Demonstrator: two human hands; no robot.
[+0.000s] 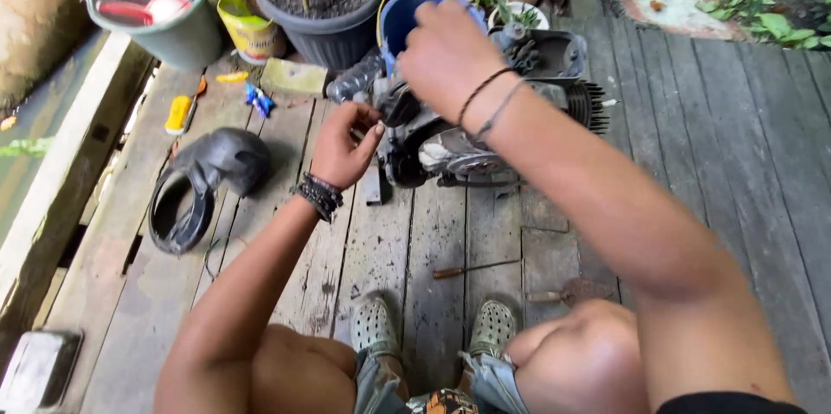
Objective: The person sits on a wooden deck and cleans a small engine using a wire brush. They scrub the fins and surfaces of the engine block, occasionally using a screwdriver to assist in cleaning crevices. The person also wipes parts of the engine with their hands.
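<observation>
While the small engine (467,132) sits on the grey wooden deck (736,163) ahead of the person's knees, both hands are at its upper left portion. It is a compact metal unit with a dark finned cylinder (590,106) projecting to the right, a light-coloured rounded side cover low on the near face, and an open grey housing at the top rear.

The right hand (446,59) is placed over the top of the engine, back of the hand toward the camera, fingers curled downward; the fingertips are hidden, so whether they grip anything cannot be determined. Cord bracelets encircle this wrist. The left hand (342,147) is at the engine's left edge with fingers bent inward and narrow, thumb and forefinger pinched close; what they hold, if anything, is too small to tell. A stack of dark bracelets sits on this wrist.

Just behind the engine stand a blue bucket (407,16) and a clear plastic bottle (353,80) lying on its side. A dark planter (325,3) filled with soil is to the left of the bucket, followed by a yellow container (247,26) and a green bucket (160,7). A black rubber part (203,184) lies on the boards well left of the left hand. A screwdriver (476,268) lies on the deck near the person's perforated shoes (374,325).
</observation>
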